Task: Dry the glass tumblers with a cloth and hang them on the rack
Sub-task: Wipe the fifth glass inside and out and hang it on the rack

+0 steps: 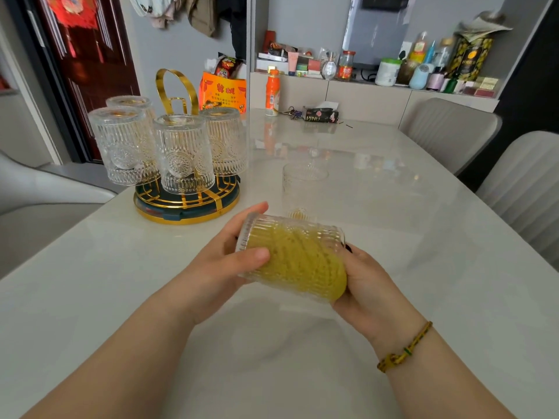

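My left hand [223,255] grips a ribbed glass tumbler [257,234] lying on its side above the table, base to the left. A yellow cloth [302,261] is stuffed inside it. My right hand [369,285] is at the tumbler's open mouth, pressing the cloth in. Another tumbler [302,189] stands upright on the table just behind. The gold rack [187,207] with a round base and loop handle sits at the left, with several tumblers [184,152] hung upside down on it.
The white glossy table [393,207] has an orange bottle [272,92], keys and a tissue pack [320,114] at its far end. An orange bag [223,92] stands behind the rack. Grey chairs [453,131] line the right side. A cluttered shelf runs along the back wall.
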